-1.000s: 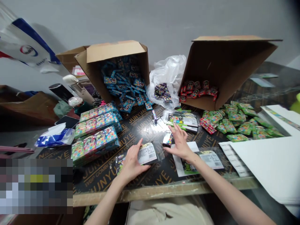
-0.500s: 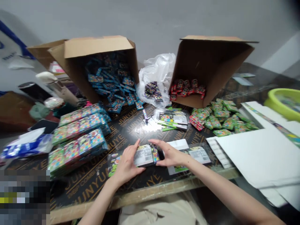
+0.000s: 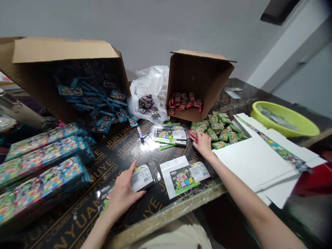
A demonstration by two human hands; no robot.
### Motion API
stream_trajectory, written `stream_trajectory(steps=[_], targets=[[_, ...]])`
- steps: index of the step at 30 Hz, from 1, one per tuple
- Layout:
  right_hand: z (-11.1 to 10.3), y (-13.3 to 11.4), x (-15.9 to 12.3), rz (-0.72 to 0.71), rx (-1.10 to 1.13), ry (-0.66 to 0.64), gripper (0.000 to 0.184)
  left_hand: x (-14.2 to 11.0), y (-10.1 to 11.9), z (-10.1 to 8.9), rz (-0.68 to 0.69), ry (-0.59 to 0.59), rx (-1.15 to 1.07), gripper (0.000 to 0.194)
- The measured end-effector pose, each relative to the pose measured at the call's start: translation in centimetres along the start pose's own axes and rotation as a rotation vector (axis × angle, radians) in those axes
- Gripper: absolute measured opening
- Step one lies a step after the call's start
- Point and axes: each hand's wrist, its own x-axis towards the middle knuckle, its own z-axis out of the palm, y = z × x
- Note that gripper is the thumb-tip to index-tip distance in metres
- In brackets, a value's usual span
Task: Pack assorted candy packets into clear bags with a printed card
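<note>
At the left edge of the green packets [image 3: 218,125], touching red packets [image 3: 192,135] from their right with partly curled right hand [image 3: 203,144], cannot tell whether gripping, and covering a slantwise printed pouch [image 3: 141,177] with loosely spread left hand [image 3: 121,192].

Printed bag [image 3: 142,177], black with clear right end: laid flat on the dark tabletop [image 3: 85,207], roughly parallel to its near edge; middle hidden. Pale barcode panel exposed at right, green and coloured print at left. Small red packets [image 3: 192,135]: bunched beside the green packets [image 3: 219,129], partly covered; exact count obscured.
</note>
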Motion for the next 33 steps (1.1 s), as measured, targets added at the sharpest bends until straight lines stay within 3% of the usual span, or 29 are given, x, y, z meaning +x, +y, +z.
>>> stream_trajectory(steps=[3,5,7,10,13,15,17,19,23,27,29,33], targets=[[-0.5,1.9,0.5,-0.018,0.050,-0.019,0.040,0.0,-0.7,0.4,-0.002,-0.007,0.036,0.090],[-1.3,0.9,-0.3,-0.051,0.185,-0.029,0.040,0.4,-0.4,0.3,-0.013,0.024,0.018,0.086],[-2.2,-1.3,-1.5,-0.175,0.401,-0.080,0.040,1.3,1.0,-0.1,-0.055,0.078,-0.102,0.082],[-2.9,-5.1,-3.2,-0.519,0.588,-0.160,0.037,3.7,4.1,-0.9,-0.238,0.100,-0.578,0.063],[-2.5,-8.0,-3.4,-0.824,0.549,-0.192,0.040,6.8,6.4,-1.1,-0.482,-0.017,-1.138,0.050],[-2.0,-9.2,-2.7,-0.905,0.454,-0.190,0.044,8.5,6.8,-1.0,-0.550,-0.031,-1.325,0.047],[-1.7,-10.0,-1.9,-0.849,0.345,-0.137,0.047,9.7,6.6,-0.8,-0.568,0.034,-1.376,0.045],[-1.5,-10.6,-1.4,-0.715,0.299,-0.078,0.054,10.1,6.1,-0.6,-0.568,0.114,-1.377,0.042],[-1.2,-12.2,-2.5,-0.571,0.395,-0.066,0.094,9.6,6.3,-0.2,-0.557,0.180,-1.405,0.041],[-0.8,-13.7,-4.5,-0.526,0.516,-0.017,0.082,7.7,6.5,-0.4,-0.519,0.143,-1.365,0.048],[-0.9,-13.7,-5.1,-0.513,0.546,0.006,0.075,6.1,5.7,-1.0,-0.397,0.097,-1.125,0.054],[-1.1,-12.6,-6.2,-0.541,0.531,-0.043,0.071,2.1,2.3,-1.7,-0.115,0.011,-0.268,0.095]])
